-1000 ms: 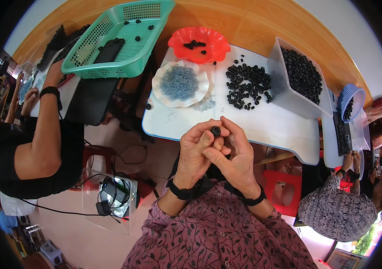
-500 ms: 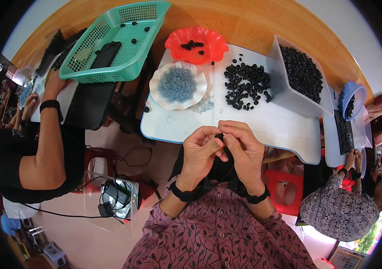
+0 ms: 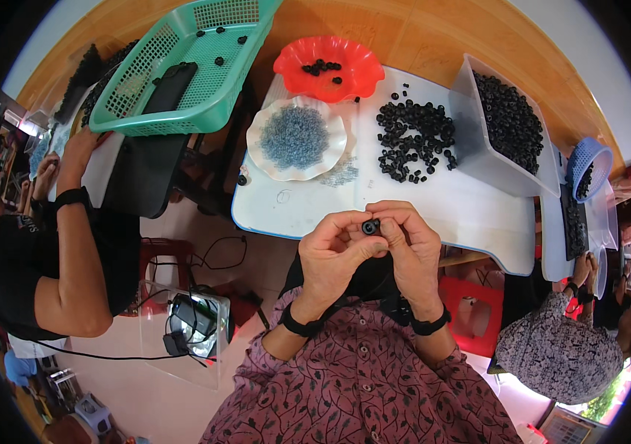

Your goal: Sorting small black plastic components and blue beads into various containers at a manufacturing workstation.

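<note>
The tips of the fingers and thumbs are pinched around a small black piece (image 3: 371, 227), with its round, hollow-looking end turned up toward the face. The left hand (image 3: 334, 248) grips it from one side and the right hand (image 3: 415, 248) from the other – maybe because it is so little that only fingertips fit. Both hands are up close to the body, in front of the near edge of the white table (image 3: 271, 211), perhaps so the eyes can see the piece well.

Just past the hands, a white wavy dish (image 3: 337, 140) holds lots of tiny see-through bits (image 3: 295, 139); its rim likely stops them from rolling off. More black pieces (image 3: 415, 133) are spread out on the right, where they look easy to pick up one by one. Beside them, a tall clear bin (image 3: 478, 140) holds a great heap more – its high walls seem good for that. Behind the white dish, a red wavy dish (image 3: 363, 63) holds just a few black pieces, set apart from the big pile.
</note>
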{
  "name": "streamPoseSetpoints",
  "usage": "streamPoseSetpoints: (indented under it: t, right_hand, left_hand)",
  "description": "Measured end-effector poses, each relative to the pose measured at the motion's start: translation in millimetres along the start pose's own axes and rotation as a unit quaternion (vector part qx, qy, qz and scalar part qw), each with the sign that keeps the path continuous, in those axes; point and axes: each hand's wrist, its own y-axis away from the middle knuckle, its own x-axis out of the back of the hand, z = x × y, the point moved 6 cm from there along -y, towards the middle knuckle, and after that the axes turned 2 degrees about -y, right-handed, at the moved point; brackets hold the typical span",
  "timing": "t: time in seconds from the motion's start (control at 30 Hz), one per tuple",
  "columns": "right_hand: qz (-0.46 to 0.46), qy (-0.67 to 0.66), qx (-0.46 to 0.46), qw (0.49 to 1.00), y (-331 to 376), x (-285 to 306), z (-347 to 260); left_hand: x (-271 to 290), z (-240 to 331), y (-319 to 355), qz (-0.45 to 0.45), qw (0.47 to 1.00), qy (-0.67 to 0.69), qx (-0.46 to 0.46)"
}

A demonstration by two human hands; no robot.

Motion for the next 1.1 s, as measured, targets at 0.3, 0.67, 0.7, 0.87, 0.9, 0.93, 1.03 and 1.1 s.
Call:
streamPoseSetpoints:
  t: [0.3, 0.67, 0.7, 0.87, 0.9, 0.93, 1.03, 1.1]
  right_hand:
    - [-0.007, -0.022, -0.016, 1.0, -7.8, 5.6, 15.4]
    - [-0.002, 0.051, -0.028, 0.998, -20.1, 6.6, 25.3]
    - [0.0, 0.052, -0.027, 0.998, -20.4, 4.7, 26.6]
    - [0.003, 0.175, 0.038, 0.984, -30.5, 5.9, 31.5]
    - [0.002, 0.21, 0.05, 0.976, -34.4, 6.4, 30.7]
    - [0.0, 0.21, 0.052, 0.976, -38.9, 7.2, 28.2]
    - [0.003, 0.212, -0.015, 0.977, -58.7, 11.5, 26.0]
    - [0.004, 0.158, -0.066, 0.985, -77.7, 16.2, 31.6]
  left_hand:
    - [4.3, -7.0, -8.3, 0.003, 1.0, -0.006, -0.007]
    - [11.5, -22.0, -20.8, -0.01, 0.999, 0.006, 0.03]
    - [12.4, -23.9, -22.4, -0.013, 0.999, 0.007, 0.03]
    - [17.9, -36.1, -33.2, -0.015, 0.998, 0.031, 0.049]
    - [18.6, -36.6, -35.8, -0.015, 0.998, 0.031, 0.047]
    - [20.5, -38.0, -37.8, -0.005, 0.998, 0.041, 0.055]
    - [30.2, -48.0, -45.1, 0.014, 0.997, 0.042, 0.062]
    - [37.9, -60.8, -50.5, 0.022, 0.997, 0.033, 0.061]
